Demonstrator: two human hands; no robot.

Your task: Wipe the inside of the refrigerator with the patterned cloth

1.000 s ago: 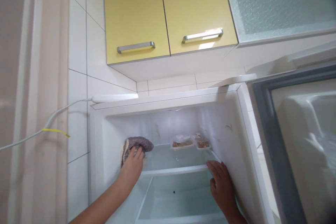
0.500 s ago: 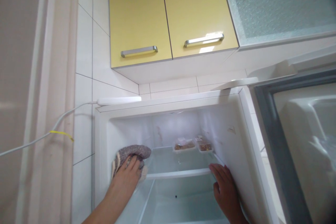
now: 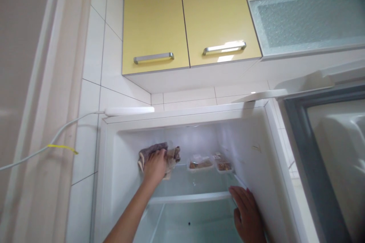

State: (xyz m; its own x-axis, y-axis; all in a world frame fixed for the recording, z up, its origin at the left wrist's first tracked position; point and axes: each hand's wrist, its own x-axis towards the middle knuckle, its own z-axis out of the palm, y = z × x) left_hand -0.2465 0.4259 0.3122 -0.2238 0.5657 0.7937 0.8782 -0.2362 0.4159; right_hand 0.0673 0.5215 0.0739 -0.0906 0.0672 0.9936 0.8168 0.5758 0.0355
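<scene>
Inside the open fridge, my left hand grips a brown and beige striped cloth, pressed near the back left of the upper compartment. My right hand rests by the right end of the glass shelf, its fingers stretched out at the shelf's front edge and holding nothing. Two clear plastic food boxes with brown contents sit at the back of that shelf: a wider box and a smaller box to its right.
The fridge door stands swung out to the right. Yellow wall cupboards hang above. A white device with a cable lies on top of the fridge at left. Below the upper shelf is another compartment.
My left hand has pushed the cloth deeper and to the right, from the left wall toward the back. My right hand stays at the shelf edge. The view has shifted slightly.
</scene>
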